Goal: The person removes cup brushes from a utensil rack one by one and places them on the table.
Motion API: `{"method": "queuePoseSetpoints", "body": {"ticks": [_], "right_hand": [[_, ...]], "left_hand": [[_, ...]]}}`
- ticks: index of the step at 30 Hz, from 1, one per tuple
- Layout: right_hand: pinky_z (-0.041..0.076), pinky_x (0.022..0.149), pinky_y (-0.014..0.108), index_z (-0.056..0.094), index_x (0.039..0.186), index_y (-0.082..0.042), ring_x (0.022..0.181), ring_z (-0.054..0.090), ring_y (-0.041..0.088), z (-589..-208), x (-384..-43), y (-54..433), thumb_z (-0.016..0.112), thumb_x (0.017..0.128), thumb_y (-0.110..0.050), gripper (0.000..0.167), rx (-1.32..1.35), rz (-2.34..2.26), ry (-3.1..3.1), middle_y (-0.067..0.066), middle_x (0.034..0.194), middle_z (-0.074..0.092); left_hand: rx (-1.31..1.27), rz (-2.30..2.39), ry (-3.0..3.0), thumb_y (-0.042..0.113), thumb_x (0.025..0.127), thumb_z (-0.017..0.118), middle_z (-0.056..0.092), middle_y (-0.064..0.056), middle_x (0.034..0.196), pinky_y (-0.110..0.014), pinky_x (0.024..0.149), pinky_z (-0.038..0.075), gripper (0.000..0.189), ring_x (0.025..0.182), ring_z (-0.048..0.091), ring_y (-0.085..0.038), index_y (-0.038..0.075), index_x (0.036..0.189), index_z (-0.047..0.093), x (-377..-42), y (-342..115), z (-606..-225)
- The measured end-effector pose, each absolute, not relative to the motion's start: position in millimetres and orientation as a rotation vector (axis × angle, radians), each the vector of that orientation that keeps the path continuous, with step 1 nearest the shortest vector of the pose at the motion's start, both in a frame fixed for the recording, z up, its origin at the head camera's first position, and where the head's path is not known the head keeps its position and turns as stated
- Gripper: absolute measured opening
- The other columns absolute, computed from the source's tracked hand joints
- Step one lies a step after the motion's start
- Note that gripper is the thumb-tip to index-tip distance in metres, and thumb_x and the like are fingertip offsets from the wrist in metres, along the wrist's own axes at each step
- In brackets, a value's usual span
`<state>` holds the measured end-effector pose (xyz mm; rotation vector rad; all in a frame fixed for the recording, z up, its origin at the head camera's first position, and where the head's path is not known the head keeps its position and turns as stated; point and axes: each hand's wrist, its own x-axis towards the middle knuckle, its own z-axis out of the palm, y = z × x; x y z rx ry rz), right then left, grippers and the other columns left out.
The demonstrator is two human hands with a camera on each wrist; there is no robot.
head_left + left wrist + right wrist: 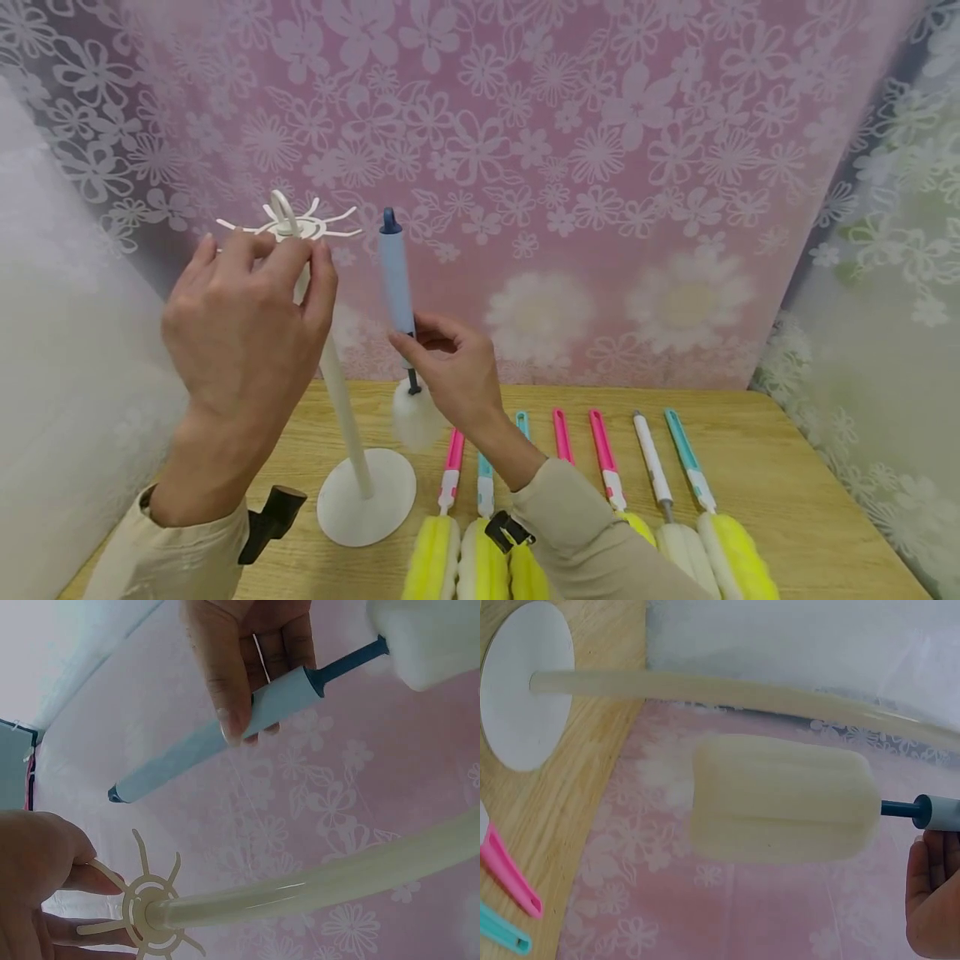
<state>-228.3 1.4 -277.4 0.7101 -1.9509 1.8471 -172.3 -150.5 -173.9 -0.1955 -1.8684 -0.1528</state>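
Note:
A cream stand (347,417) with a ring of curved hooks (137,900) at its top rises from a round white base (337,512). My left hand (243,325) is up at this ring, its fingers curled over the hooks and gripping them. To its right, my right hand (465,375) pinches a bottle brush by the lower part of its light blue handle (395,275). This brush is held upright beside the pole, its dark blue loop end near hook height. Its white sponge head (787,801) hangs below the hand, above the table.
Several sponge brushes lie in a row on the wooden table (810,492), with pink, teal (682,437) and white (651,454) handles; most sponge heads are yellow and white. Behind the table hangs a pink flowered curtain (480,208). Pale sheets stand at both sides.

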Motion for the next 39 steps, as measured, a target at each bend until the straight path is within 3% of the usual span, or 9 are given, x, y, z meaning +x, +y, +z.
{"method": "queuePoseSetpoints", "body": {"ticks": [5, 16, 27, 33, 37, 39], "right_hand": [[0.053, 0.079, 0.037, 0.07, 0.107, -0.007, 0.083, 0.064, 0.013, -272.6, -230.9, 25.0, 0.073, 0.085, -0.02, 0.026, 0.724, 1.748, -1.886, 0.001, 0.093, 0.069], [0.053, 0.074, 0.027, 0.068, 0.106, -0.002, 0.081, 0.065, 0.016, -262.2, -238.7, 127.0, 0.074, 0.083, -0.013, 0.027, 0.529, 1.542, -1.854, 0.007, 0.092, 0.068], [0.05, 0.067, 0.014, 0.07, 0.108, -0.002, 0.077, 0.064, 0.009, -261.4, -226.0, 249.5, 0.075, 0.081, -0.01, 0.028, 0.103, 1.408, -1.937, -0.005, 0.088, 0.069], [0.046, 0.061, 0.007, 0.069, 0.107, -0.02, 0.072, 0.059, -0.005, -279.7, -210.2, 330.4, 0.073, 0.084, -0.023, 0.024, -0.129, 1.293, -2.192, -0.024, 0.081, 0.064], [0.046, 0.057, 0.011, 0.063, 0.12, -0.008, 0.067, 0.059, -0.006, -299.1, -203.8, 368.9, 0.068, 0.088, -0.034, 0.042, -0.166, 1.161, -2.456, -0.03, 0.078, 0.058], [0.047, 0.055, 0.016, 0.057, 0.126, 0.003, 0.065, 0.061, -0.003, -310.4, -202.7, 381.4, 0.065, 0.089, -0.04, 0.057, -0.172, 1.075, -2.582, -0.025, 0.079, 0.062]], "left_hand": [[-0.187, -0.16, -1.875, 0.028, 0.097, 0.047, 0.064, -0.022, 0.082, -0.049, 0.094, 0.044, 0.036, 0.073, 0.062, -0.043, 0.001, 0.087, 0.07, -172.1, -149.5, -174.9], [-0.177, -0.16, -1.864, 0.029, 0.097, 0.046, 0.062, -0.021, 0.083, -0.046, 0.095, 0.043, 0.036, 0.074, 0.061, -0.043, 0.002, 0.086, 0.068, -172.9, -147.9, -176.4], [-0.166, -0.182, -1.837, 0.029, 0.096, 0.046, 0.062, -0.02, 0.082, -0.046, 0.093, 0.045, 0.038, 0.073, 0.06, -0.043, 0.001, 0.083, 0.067, -172.9, -148.7, -177.7], [-0.169, -0.175, -1.838, 0.029, 0.096, 0.046, 0.062, -0.021, 0.081, -0.048, 0.088, 0.047, 0.038, 0.073, 0.061, -0.042, 0.001, 0.083, 0.068, -173.3, -147.6, -177.1], [-0.161, -0.168, -1.832, 0.029, 0.096, 0.046, 0.062, -0.02, 0.082, -0.049, 0.086, 0.048, 0.038, 0.075, 0.061, -0.042, 0.001, 0.081, 0.066, -173.8, -148.2, -176.9], [-0.158, -0.172, -1.835, 0.029, 0.096, 0.045, 0.062, -0.02, 0.082, -0.048, 0.088, 0.047, 0.038, 0.076, 0.061, -0.042, 0.001, 0.081, 0.066, -173.9, -148.4, -177.2]]}}
